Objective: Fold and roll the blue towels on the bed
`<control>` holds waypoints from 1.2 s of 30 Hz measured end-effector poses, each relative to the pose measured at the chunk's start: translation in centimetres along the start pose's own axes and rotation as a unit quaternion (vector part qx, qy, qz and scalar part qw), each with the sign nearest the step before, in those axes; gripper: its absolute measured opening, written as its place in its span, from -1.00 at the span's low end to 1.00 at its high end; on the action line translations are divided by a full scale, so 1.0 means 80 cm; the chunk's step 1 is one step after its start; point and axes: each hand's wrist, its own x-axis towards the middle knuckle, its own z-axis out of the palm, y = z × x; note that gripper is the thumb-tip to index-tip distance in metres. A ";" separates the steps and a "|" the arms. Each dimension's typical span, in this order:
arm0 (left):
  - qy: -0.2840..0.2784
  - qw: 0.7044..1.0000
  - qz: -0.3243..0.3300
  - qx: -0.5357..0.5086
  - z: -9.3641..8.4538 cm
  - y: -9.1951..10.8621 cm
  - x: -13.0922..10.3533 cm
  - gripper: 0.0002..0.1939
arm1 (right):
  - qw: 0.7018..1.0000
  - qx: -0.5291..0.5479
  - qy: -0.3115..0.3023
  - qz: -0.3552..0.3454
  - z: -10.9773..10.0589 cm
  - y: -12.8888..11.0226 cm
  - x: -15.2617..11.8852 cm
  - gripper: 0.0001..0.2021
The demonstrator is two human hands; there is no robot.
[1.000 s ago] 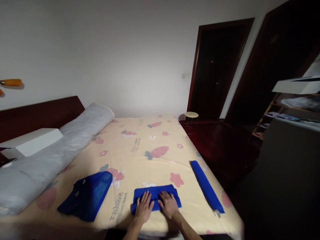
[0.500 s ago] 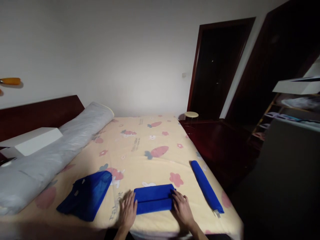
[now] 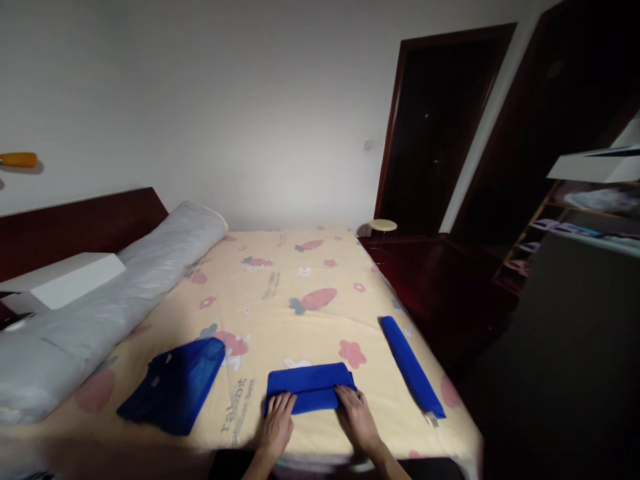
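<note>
A blue cloth (image 3: 309, 381), folded into a flat rectangle with a seam running lengthwise, lies on the bed in front of me. My left hand (image 3: 278, 424) is at its near left corner, fingers bent over the edge and the thumb hidden. At the near right end, my right hand (image 3: 357, 415) has its fingers closed on the cloth, tips close to the seam. Left of my hands is a loosely spread dark blue cloth (image 3: 183, 387) with small white tags. A narrow rolled blue cloth (image 3: 411, 367) lies to the right, a pale tag at its near end.
The bed (image 3: 270, 313) has a cream sheet with carrot and flower prints. A grey rolled bedding bundle (image 3: 115, 300) and a white box (image 3: 75, 280) lie along the headboard (image 3: 80, 223). A round stool (image 3: 383, 225) stands near the door; a shelf rack (image 3: 535, 230) is at right.
Both hands have shifted from the ends of the folded cloth to its near edge, the left one moving inward and to the right. The view has tilted slightly.
</note>
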 end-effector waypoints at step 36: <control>0.035 0.995 0.086 0.032 0.009 0.026 0.026 -0.46 | 0.991 0.051 -0.074 -0.099 0.010 -0.027 0.021 -0.47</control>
